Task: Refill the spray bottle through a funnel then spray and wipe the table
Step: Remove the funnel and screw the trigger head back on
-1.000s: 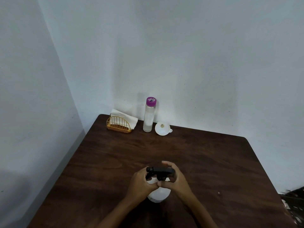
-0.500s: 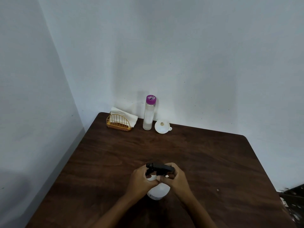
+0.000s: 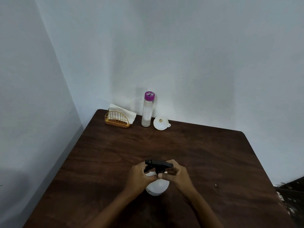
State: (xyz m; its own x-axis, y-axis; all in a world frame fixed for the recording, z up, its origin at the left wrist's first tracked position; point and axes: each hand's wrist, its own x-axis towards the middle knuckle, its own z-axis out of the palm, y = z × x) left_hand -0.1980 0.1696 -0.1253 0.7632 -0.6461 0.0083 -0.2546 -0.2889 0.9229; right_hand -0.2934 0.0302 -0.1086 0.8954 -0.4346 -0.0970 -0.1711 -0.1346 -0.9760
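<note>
On the spray bottle [image 3: 157, 185], both hands' fingers [image 3: 171, 170] clamp its black head; label print unreadable.

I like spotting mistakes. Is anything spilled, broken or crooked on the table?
Nothing is spilled or broken. The funnel lies tipped on its side beside the upright refill bottle. A small pale speck sits on the table. Both hands hold the spray bottle.

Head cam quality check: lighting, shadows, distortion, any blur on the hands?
Head view: dim, cool, even light, no glare; soft shadow on the wall behind the clear bottle; wide-angle bowing along the table edges and wall corner; left hand and right hand on the spray bottle slightly soft, fingers hard to separate.
</note>
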